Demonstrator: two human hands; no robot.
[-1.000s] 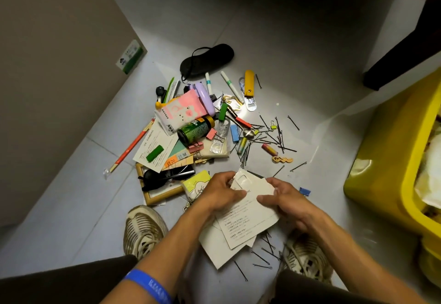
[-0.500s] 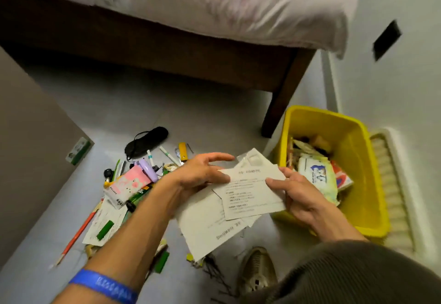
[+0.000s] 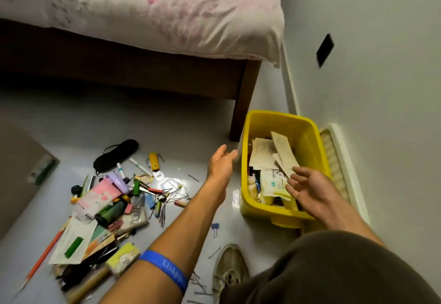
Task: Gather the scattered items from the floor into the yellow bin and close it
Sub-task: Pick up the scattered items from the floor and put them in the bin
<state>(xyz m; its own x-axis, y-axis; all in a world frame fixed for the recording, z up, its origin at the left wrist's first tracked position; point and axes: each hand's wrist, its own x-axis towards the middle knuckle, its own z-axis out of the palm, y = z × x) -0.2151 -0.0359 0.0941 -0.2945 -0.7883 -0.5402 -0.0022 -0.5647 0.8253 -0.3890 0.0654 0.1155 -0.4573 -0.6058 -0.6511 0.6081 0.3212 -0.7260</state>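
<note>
The yellow bin (image 3: 253,124) stands open on the floor by the bed leg, holding packets and several white paper sheets (image 3: 265,153) that lie loose on top. My right hand (image 3: 310,191) hovers over the bin's near end, fingers spread and empty. Just left of the bin, my left hand (image 3: 220,162) hangs in the air with straight fingers, holding nothing. A pile of scattered items (image 3: 112,208) covers the floor at the left: a green bottle, pink packet, pens, hairpins, a black eye mask (image 3: 117,153) and an orange pencil (image 3: 43,258).
A wooden bed (image 3: 119,69) with a pink sheet fills the back. The white bin lid (image 3: 338,158) leans between the bin and the right wall. A blue binder clip (image 3: 214,228) lies near my shoe (image 3: 230,268). A brown cabinet side (image 3: 21,167) stands at left.
Both hands held the paper sheets a moment ago; now the sheets lie in the yellow bin and both hands are empty. The view has swung up and right toward the bin.
</note>
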